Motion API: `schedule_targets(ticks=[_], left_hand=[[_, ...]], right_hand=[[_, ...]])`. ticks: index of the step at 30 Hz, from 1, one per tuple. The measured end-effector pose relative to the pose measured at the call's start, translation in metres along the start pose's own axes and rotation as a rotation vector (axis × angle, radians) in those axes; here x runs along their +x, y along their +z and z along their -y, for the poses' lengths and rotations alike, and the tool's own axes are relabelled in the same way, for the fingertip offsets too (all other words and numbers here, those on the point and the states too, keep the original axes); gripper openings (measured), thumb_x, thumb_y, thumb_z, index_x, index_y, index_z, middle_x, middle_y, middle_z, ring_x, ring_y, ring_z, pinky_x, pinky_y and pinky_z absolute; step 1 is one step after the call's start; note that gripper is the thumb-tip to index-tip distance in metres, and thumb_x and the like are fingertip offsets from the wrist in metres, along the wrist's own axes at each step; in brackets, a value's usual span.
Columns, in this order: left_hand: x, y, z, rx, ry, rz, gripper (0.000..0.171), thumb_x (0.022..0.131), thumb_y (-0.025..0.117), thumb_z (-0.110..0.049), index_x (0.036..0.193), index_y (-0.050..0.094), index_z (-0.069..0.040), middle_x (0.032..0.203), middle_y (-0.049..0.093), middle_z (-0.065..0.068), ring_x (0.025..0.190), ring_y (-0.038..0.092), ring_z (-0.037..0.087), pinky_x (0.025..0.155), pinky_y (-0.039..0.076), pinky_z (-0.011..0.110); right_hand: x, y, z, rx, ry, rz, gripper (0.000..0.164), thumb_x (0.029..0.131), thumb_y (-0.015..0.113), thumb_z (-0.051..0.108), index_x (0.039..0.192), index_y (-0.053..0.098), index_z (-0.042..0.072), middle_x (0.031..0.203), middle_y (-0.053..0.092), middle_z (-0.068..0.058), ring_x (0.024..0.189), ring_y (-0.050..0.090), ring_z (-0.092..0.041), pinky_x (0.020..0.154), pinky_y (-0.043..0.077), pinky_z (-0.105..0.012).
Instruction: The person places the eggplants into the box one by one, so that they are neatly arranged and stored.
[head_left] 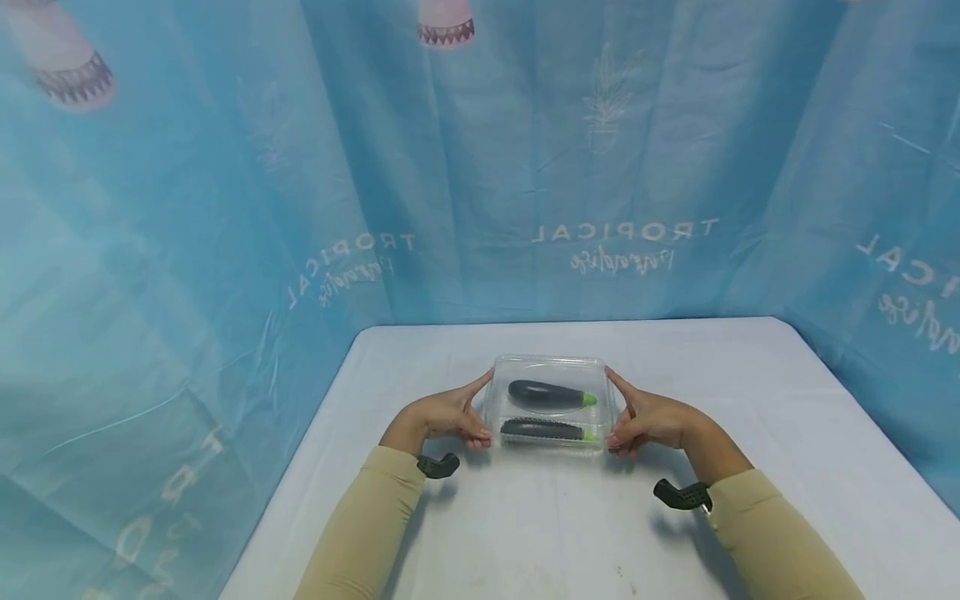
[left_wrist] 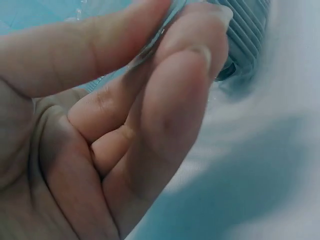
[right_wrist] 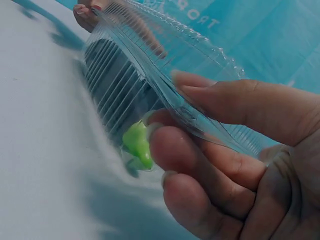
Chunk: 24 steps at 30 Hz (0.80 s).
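Observation:
A clear plastic clamshell box (head_left: 551,367) sits on the table; two dark eggplant shapes with green stems show through it. The farther eggplant (head_left: 546,394) appears through the top, the nearer one (head_left: 540,429) behind the ribbed front wall. My left hand (head_left: 450,414) holds the box's left side, and its thumb and fingers pinch the clear rim in the left wrist view. On the opposite side, my right hand (head_left: 651,419) pinches the rim (right_wrist: 180,107) between thumb and fingers. One green stem (right_wrist: 137,145) shows below those fingers in the right wrist view.
A white-covered table (head_left: 540,517) lies under the box and both forearms. Blue printed curtains (head_left: 480,167) hang behind the table and along both sides. Black wrist mounts (head_left: 682,495) stick out inward from the sleeves above the tabletop.

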<state>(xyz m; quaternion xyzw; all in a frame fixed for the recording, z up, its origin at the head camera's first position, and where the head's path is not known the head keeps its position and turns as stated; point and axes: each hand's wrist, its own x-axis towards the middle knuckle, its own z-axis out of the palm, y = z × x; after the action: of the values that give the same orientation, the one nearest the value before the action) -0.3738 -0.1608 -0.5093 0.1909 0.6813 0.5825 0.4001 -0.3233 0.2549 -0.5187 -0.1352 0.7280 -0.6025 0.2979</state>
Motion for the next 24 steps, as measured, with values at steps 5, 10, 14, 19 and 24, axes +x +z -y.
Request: schedule_targets(ticks=[5, 10, 14, 19, 24], left_hand=[[0.0011, 0.0015, 0.0012, -0.014, -0.007, -0.007, 0.127, 0.088, 0.077, 0.011, 0.169, -0.009, -0.037, 0.098, 0.072, 0.035, 0.074, 0.075, 0.026, 0.068, 0.064, 0.037], [0.0023, 0.0043, 0.0007, -0.009, -0.001, -0.003, 0.127, 0.089, 0.078, 0.009, 0.168, -0.011, -0.036, 0.098, 0.072, 0.035, 0.074, 0.075, 0.027, 0.069, 0.064, 0.038], [0.0014, 0.0039, 0.0008, 0.018, 0.005, -0.027, 0.126, 0.088, 0.079, 0.007, 0.169, -0.007, -0.035, 0.099, 0.072, 0.034, 0.08, 0.076, 0.032, 0.074, 0.065, 0.044], [-0.0018, 0.0033, 0.0039, 0.101, 0.003, -0.087, 0.125, 0.084, 0.086, 0.0, 0.171, 0.002, -0.035, 0.103, 0.074, 0.028, 0.09, 0.076, 0.036, 0.083, 0.063, 0.046], [-0.0051, 0.0047, 0.0078, 0.148, 0.02, -0.132, 0.125, 0.082, 0.09, -0.006, 0.17, 0.008, -0.037, 0.104, 0.075, 0.024, 0.088, 0.075, 0.036, 0.083, 0.063, 0.047]], right_hand=[[-0.0013, -0.0002, -0.0019, -0.006, -0.035, 0.015, 0.139, 0.084, 0.085, 0.001, 0.165, -0.022, 0.036, 0.09, 0.071, -0.031, 0.071, 0.071, -0.032, 0.067, 0.064, -0.048], [-0.0021, -0.0037, -0.0025, 0.017, -0.055, 0.034, 0.137, 0.085, 0.081, -0.005, 0.165, -0.022, 0.036, 0.086, 0.07, -0.03, 0.067, 0.069, -0.028, 0.065, 0.063, -0.044], [-0.0029, -0.0053, -0.0022, 0.013, -0.051, 0.041, 0.136, 0.086, 0.082, -0.001, 0.165, -0.023, 0.035, 0.089, 0.071, -0.029, 0.069, 0.07, -0.029, 0.066, 0.063, -0.045], [-0.0061, -0.0061, -0.0032, -0.051, -0.051, 0.015, 0.136, 0.084, 0.086, 0.006, 0.167, -0.019, 0.03, 0.091, 0.073, -0.027, 0.075, 0.072, -0.033, 0.069, 0.063, -0.047], [-0.0056, -0.0072, -0.0057, -0.07, -0.056, -0.017, 0.135, 0.081, 0.087, 0.005, 0.168, -0.013, 0.03, 0.091, 0.072, -0.028, 0.077, 0.072, -0.037, 0.069, 0.063, -0.049]])
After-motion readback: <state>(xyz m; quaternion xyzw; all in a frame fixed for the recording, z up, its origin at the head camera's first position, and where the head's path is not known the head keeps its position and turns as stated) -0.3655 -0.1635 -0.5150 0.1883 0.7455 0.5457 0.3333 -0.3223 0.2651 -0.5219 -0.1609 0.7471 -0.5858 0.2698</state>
